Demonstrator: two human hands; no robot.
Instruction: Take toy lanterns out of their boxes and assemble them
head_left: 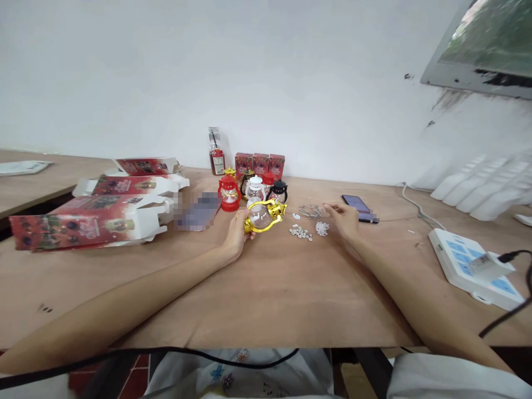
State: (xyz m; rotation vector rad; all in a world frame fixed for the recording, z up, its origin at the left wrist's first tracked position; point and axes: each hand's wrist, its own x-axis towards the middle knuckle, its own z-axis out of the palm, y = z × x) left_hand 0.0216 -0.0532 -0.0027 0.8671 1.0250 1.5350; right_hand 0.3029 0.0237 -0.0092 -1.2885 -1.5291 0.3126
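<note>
A small gold lantern (262,216) with a clear round globe lies tilted on its side in my left hand (236,235), the fingers wrapped round its base. To the right, my right hand (346,219) is closed in a pinch beside a tangle of thin silver chains (310,211). Whatever its fingertips hold, if anything, is too small to make out. Several silver button-like discs (301,233) and a heap of small white pieces (321,228) lie between the hands. Behind the gold lantern stand a red lantern (229,194), a white lantern (255,190) and a black lantern (278,192).
Flattened red-and-white cartons (87,221) cover the left side. Small red boxes (260,164) and a bottle (216,158) stand by the wall. A phone (358,208) lies beyond my right hand; a power strip (474,266) with a cable sits at the right.
</note>
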